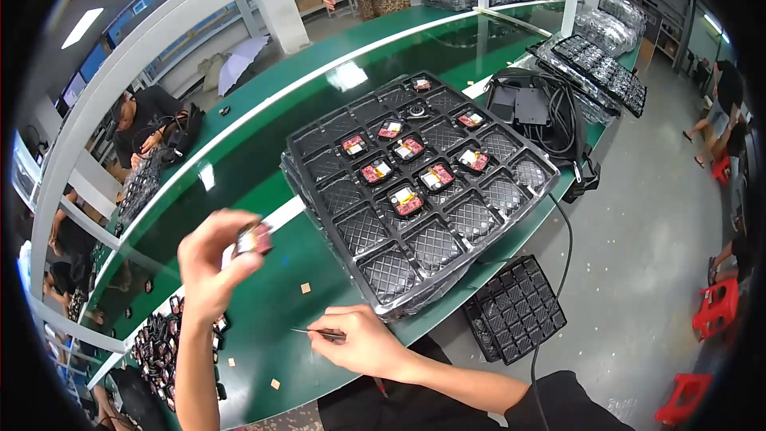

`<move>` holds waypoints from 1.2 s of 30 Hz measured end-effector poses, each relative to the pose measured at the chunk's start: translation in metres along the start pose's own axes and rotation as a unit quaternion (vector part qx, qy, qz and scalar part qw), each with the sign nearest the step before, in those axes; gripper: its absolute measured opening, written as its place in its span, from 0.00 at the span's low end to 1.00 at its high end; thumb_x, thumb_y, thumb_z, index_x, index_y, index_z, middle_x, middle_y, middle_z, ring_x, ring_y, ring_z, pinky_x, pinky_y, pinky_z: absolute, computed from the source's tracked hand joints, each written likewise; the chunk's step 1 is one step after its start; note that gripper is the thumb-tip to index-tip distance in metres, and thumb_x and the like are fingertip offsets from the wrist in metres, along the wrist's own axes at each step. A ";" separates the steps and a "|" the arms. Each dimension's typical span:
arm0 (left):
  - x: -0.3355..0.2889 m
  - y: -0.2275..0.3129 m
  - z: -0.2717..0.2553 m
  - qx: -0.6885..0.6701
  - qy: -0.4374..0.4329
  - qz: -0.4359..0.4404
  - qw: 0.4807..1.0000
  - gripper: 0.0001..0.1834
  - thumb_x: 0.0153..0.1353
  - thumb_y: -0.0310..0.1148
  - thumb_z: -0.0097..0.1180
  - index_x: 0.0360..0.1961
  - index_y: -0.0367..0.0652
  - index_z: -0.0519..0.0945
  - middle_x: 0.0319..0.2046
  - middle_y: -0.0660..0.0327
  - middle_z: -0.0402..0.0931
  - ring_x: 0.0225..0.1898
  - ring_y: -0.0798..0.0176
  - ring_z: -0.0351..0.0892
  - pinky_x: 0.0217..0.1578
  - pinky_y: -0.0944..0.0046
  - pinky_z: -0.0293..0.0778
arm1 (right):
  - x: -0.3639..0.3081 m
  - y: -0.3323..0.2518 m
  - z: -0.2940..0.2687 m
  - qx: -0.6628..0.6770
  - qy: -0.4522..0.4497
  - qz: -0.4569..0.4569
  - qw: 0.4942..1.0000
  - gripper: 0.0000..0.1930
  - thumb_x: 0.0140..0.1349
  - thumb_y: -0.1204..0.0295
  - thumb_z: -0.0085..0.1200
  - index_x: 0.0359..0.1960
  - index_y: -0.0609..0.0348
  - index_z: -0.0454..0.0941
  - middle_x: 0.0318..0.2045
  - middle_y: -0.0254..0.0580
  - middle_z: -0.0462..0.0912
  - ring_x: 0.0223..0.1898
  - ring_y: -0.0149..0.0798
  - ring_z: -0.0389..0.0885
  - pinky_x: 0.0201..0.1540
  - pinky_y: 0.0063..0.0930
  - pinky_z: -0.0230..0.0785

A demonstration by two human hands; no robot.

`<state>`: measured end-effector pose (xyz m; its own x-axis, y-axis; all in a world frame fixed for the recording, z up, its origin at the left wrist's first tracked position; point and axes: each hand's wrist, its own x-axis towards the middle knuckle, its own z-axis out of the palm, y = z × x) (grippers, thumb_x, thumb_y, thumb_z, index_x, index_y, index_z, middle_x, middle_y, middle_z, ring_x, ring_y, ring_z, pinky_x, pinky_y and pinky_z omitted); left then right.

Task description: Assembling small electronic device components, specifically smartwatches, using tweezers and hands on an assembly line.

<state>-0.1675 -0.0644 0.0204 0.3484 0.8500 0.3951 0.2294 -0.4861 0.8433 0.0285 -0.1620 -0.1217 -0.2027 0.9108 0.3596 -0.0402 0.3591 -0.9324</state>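
- So, a small red-and-black module (pixel 254 240) is being held up by the left hand (pixel 217 259), pinched between thumb and curled fingers, over the green bench (pixel 279 271) and left of the big tray.
- A thin metal tool (pixel 329 335) is gripped in the right hand (pixel 361 342), fingers mostly closed around it, tip pointed left; it's kept near the tray's front corner.
- Several similar modules are seated in the black compartment tray (pixel 386 273), mostly around its middle, while the nearest pockets are left unfilled.
- A messy pile of modules (pixel 163 347) is heaped beside the left forearm.
- Little tan squares (pixel 306 288) are scattered on the bench.
- A black bag (pixel 533 104) is parked just past the tray.
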 end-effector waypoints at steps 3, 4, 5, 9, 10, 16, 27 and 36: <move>0.078 0.006 0.066 0.141 -0.122 0.118 0.975 0.26 0.58 0.37 0.81 0.55 0.39 0.89 0.48 0.64 0.88 0.36 0.70 0.80 0.38 0.66 0.76 | 0.000 -0.004 -0.012 -0.024 -0.046 0.106 0.993 0.11 0.71 0.70 0.65 0.46 0.68 0.89 0.38 0.47 0.88 0.41 0.49 0.88 0.47 0.40 0.80; 0.102 0.008 0.086 0.153 -0.167 0.149 0.963 0.25 0.59 0.38 0.81 0.56 0.41 0.89 0.45 0.64 0.86 0.36 0.70 0.77 0.38 0.66 0.75 | -0.001 -0.010 -0.013 -0.021 -0.047 0.112 0.992 0.11 0.71 0.70 0.65 0.46 0.68 0.89 0.38 0.48 0.88 0.42 0.48 0.89 0.47 0.40 0.80; 0.121 0.012 0.104 0.155 -0.201 0.163 0.953 0.25 0.60 0.39 0.81 0.56 0.42 0.89 0.43 0.64 0.83 0.39 0.68 0.77 0.41 0.64 0.74 | -0.001 -0.014 -0.012 -0.015 -0.053 0.116 0.992 0.11 0.71 0.70 0.65 0.45 0.68 0.89 0.38 0.48 0.88 0.42 0.48 0.89 0.47 0.40 0.80; 0.184 -0.029 0.156 0.204 -0.226 0.256 0.917 0.24 0.68 0.40 0.74 0.60 0.40 0.88 0.51 0.55 0.83 0.56 0.51 0.82 0.60 0.52 0.77 | -0.005 -0.010 0.002 -0.028 -0.059 0.087 0.994 0.11 0.71 0.71 0.65 0.44 0.68 0.90 0.37 0.48 0.88 0.40 0.48 0.89 0.46 0.41 0.80; 0.193 -0.041 0.162 0.205 -0.232 0.254 0.916 0.24 0.69 0.41 0.74 0.61 0.40 0.88 0.55 0.54 0.84 0.59 0.51 0.82 0.63 0.51 0.76 | -0.005 -0.011 0.003 -0.024 -0.053 0.081 0.995 0.10 0.70 0.71 0.65 0.44 0.68 0.90 0.36 0.49 0.88 0.38 0.48 0.89 0.44 0.41 0.80; 0.185 -0.065 0.136 0.163 -0.121 0.252 0.946 0.21 0.75 0.37 0.66 0.66 0.45 0.86 0.63 0.54 0.84 0.69 0.49 0.77 0.73 0.49 0.71 | -0.003 -0.012 -0.004 -0.034 -0.012 0.044 0.998 0.08 0.68 0.74 0.66 0.42 0.67 0.91 0.30 0.48 0.88 0.28 0.40 0.88 0.34 0.35 0.78; 0.005 -0.164 -0.150 0.619 0.000 -0.296 0.727 0.32 0.61 0.62 0.72 0.50 0.43 0.90 0.54 0.48 0.87 0.60 0.44 0.86 0.60 0.46 0.82 | 0.004 -0.014 0.003 -0.027 -0.022 0.041 0.999 0.07 0.65 0.78 0.71 0.42 0.67 0.94 0.25 0.40 0.87 0.22 0.27 0.80 0.26 0.26 0.68; -0.020 -0.159 -0.146 0.425 0.038 -0.214 0.879 0.26 0.63 0.42 0.77 0.52 0.30 0.88 0.41 0.51 0.87 0.43 0.52 0.87 0.49 0.52 0.82 | 0.000 -0.022 0.004 -0.074 -0.030 0.036 0.996 0.08 0.65 0.79 0.70 0.44 0.69 0.92 0.27 0.41 0.89 0.26 0.28 0.87 0.25 0.24 0.73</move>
<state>-0.3438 0.0255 -0.0686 0.0100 0.9873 0.1588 0.9317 -0.0669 0.3571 0.0255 -0.1708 -0.1013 -0.2585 0.9228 0.2857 0.1210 0.3244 -0.9382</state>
